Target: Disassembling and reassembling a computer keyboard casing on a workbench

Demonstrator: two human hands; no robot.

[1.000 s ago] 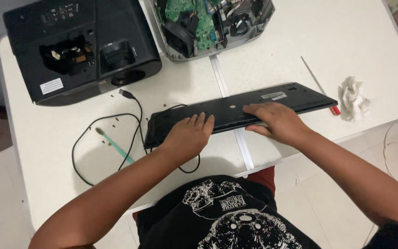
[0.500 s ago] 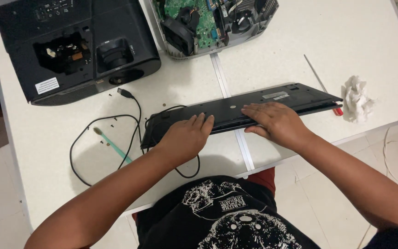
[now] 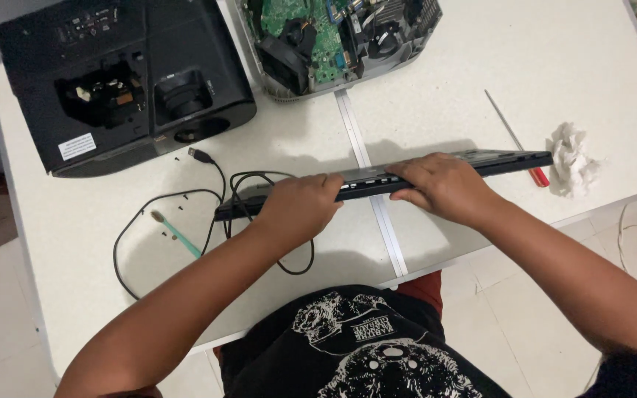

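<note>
- A small white rectangular label (image 3: 77, 146) sits on the black projector (image 3: 123, 81), near its front left corner; its print looks dark, too small to tell.

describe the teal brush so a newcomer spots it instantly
Start at the big black projector at the white table's far left and come toward the person. Inside the black cable loop, left of the left hand, lies the teal brush: a thin teal stick, the only coloured item there.

Black projector (image 3: 123, 81) and opened projector chassis (image 3: 340, 40) at counter (image 3: 481, 66) back; screwdriver (image 3: 514, 140) beside crumpled tissue (image 3: 573, 158); small brush (image 3: 176, 232), loose screws (image 3: 178, 208).
</note>
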